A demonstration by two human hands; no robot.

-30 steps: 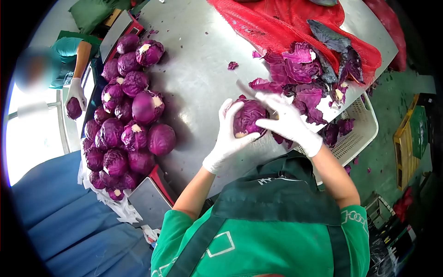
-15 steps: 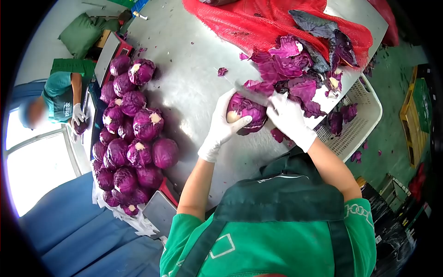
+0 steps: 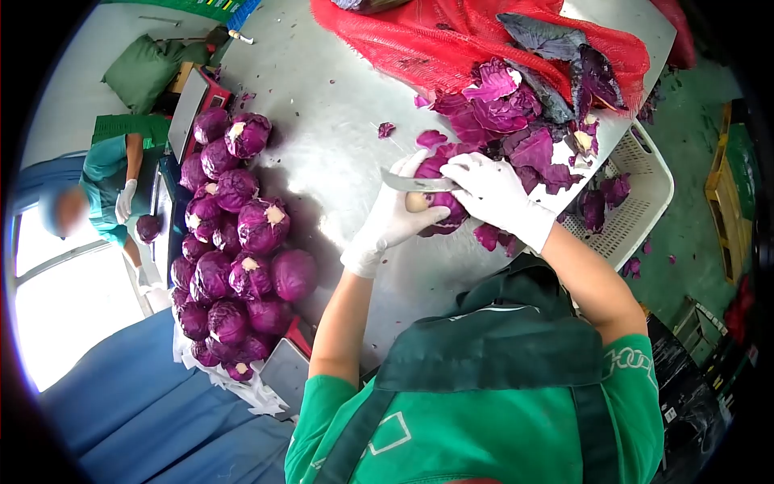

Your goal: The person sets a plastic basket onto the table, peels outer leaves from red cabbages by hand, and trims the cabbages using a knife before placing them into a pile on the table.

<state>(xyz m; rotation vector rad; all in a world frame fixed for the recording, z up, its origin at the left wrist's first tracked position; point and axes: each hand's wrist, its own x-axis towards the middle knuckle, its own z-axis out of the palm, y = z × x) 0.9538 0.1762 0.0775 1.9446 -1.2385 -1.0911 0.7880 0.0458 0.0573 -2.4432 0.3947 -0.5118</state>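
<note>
My left hand (image 3: 392, 216), in a white glove, grips a purple cabbage (image 3: 442, 221) from its left side, over the metal table (image 3: 326, 129). My right hand (image 3: 493, 192), also gloved, is closed on a knife (image 3: 418, 184). Its blade points left and lies across the cabbage just above the pale cut stem. The knife's handle is hidden in my fingers. Loose purple leaves (image 3: 504, 109) are heaped beyond my right hand, partly against a red mesh bag (image 3: 427, 48). A small leaf piece (image 3: 386, 130) lies alone on the table.
Several purple cabbages (image 3: 235, 190) are piled at the left, between two scales (image 3: 189, 109). A white basket (image 3: 645, 189) with leaves stands below the table's right edge. Across at the far left is a co-worker (image 3: 109, 189) beside a cabbage (image 3: 148, 228). A wooden pallet (image 3: 720, 210) is far right.
The knife blade has come down across the cabbage near its stem, and the cabbage has been turned. The co-worker's hand has come off their cabbage. The view has shifted.
</note>
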